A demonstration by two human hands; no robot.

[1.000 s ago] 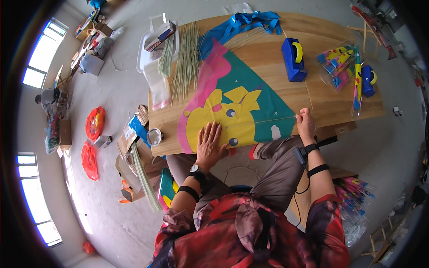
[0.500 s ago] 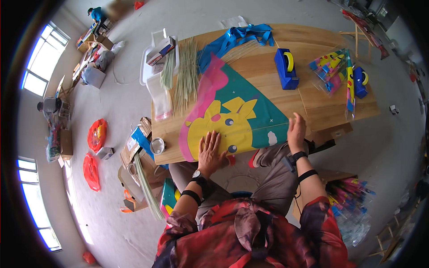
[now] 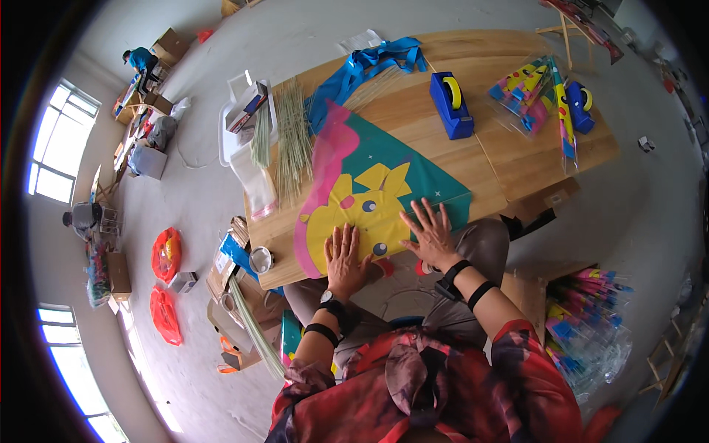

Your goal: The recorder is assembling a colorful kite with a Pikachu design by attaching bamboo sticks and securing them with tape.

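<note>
Kite: a flat teal, pink and yellow kite [image 3: 369,192] lies spread on the wooden worktop [image 3: 517,155], its near edge at the worktop's front rim
Left hand: the left hand [image 3: 345,255] rests palm down, fingers apart, on the yellow patch at the kite's near edge; it grips nothing
Right hand: the right hand [image 3: 430,235] lies flat, fingers fanned wide, on the kite's near right part; also gripping nothing
Hands to each other: side by side, a little apart, both pressing on the sheet
Where the kite lies from the hands: under them and stretching away, up and to the left
Long axis: from the near left corner to the far pink tip beside the blue cloth [image 3: 369,66]
Nearer hand: both touch it; the left sits closer to the pink border
Nearby: bundle of thin sticks [image 3: 292,136] just left of the kite, blue tape dispenser [image 3: 450,103] beyond it, well apart
</note>
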